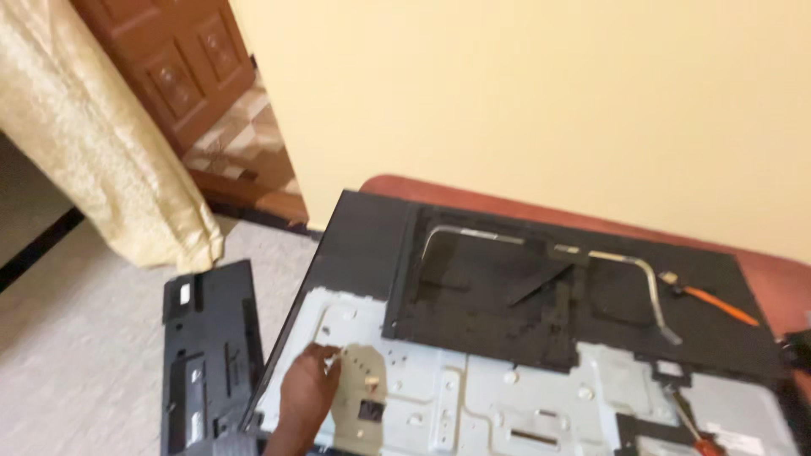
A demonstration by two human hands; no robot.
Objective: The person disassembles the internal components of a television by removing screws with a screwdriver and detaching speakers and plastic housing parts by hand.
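Left hand: one hand enters from the bottom edge, low and left of centre; taken as the left. Its fingers are curled and rest on the pale metal panel. Whether they pinch a small part there is too blurred to tell.
Right hand: out of frame.
Metal panel: silver-white pressed sheet with small holes and raised bosses, exposed along the near half of a flat television lying face down. The hand touches its left end, near the television's left edge.
Black back cover: dark plastic shell still over the far half of the set, its near edge ragged against the bare metal.
Metal tube: bent silver stand bar lying on the black cover, running from upper left to the right.
Orange-handled screwdriver: lies on the cover at the far right, just beside the tube's bend.
Second screwdriver: red and black handle at the lower right, on the panel.
Counter: reddish-brown surface under the television, against a cream wall.
Floor: loose black plastic cover piece on the pale floor, left of the counter.
Background: beige curtain and brown wooden door at upper left.
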